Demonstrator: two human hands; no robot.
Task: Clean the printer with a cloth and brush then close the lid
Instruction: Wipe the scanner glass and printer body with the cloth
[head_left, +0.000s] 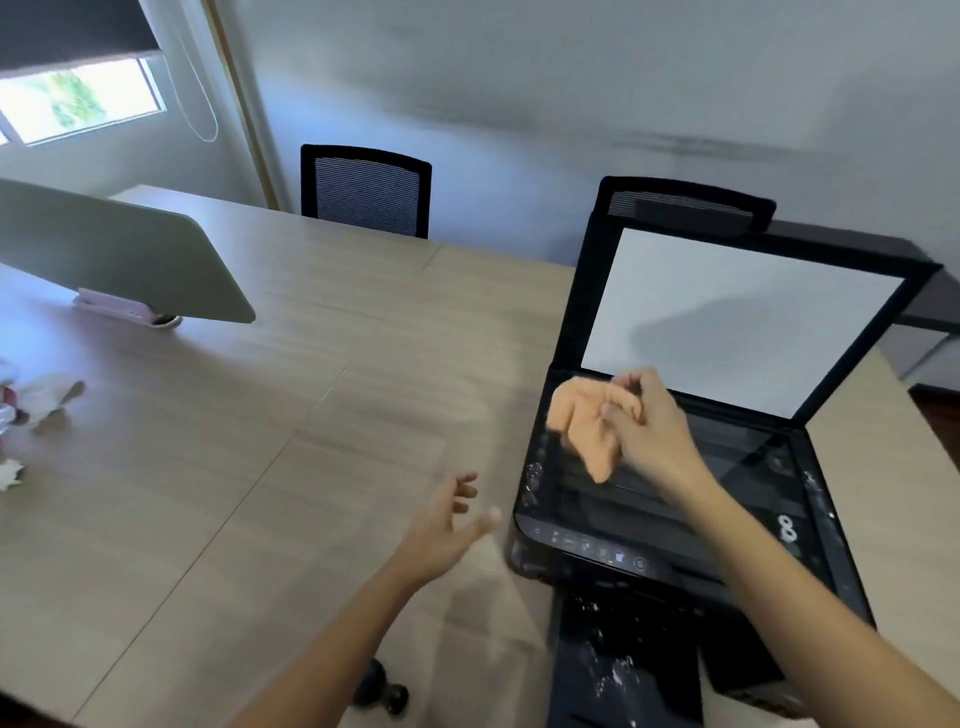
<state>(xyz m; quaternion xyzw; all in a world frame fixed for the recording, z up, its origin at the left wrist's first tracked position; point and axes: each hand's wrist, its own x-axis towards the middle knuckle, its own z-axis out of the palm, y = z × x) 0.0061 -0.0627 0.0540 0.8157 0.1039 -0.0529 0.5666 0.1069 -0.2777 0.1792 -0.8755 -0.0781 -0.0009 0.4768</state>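
Observation:
A black printer (660, 525) stands on the wooden table (260, 441) at the right, its scanner lid (737, 306) raised and showing a white underside. White specks dot its front and paper tray. My right hand (649, 426) holds a bunched orange cloth (587, 426) over the left part of the scanner glass. My left hand (447, 519) hovers over the table just left of the printer, fingers spread and empty. A dark brush-like object (382, 686) lies near the table's front edge, partly hidden by my left forearm.
A green divider panel (119, 260) stands on the table at the left. Crumpled paper and small items (41, 400) lie at the far left edge. Two black mesh chairs (366, 189) stand behind the table against the wall.

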